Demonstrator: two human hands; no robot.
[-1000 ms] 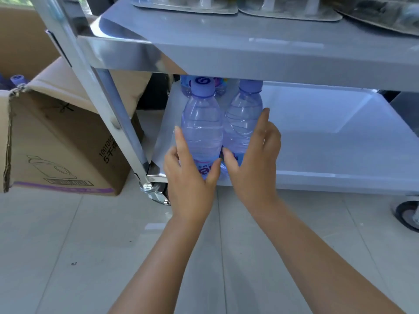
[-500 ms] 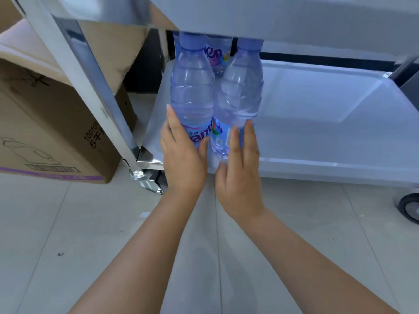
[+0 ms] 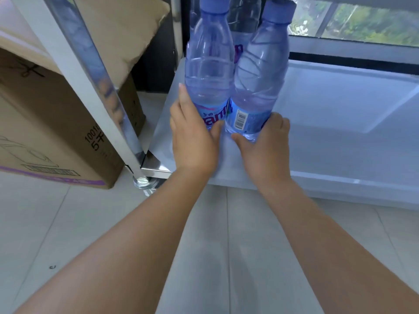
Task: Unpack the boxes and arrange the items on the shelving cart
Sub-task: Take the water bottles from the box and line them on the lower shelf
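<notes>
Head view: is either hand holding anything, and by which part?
Yes. The left hand holds the left water bottle by its labelled lower body; the right hand holds the right water bottle near its base.

Floor (image 3: 68,223): pale square tiles with thin grout lines, lightly glossy, one small dark mark at near left. Window (image 3: 362,23) at far right: dark frame bar, green foliage visible outside through the glass. White sill (image 3: 340,47) runs below the window, with a black strip beneath it. Dark panel (image 3: 156,71) stands at far centre-left, its nature not determinable. Lighting: daylight from the window side, soft and even, with faint reflections on the floor tiles.
</notes>
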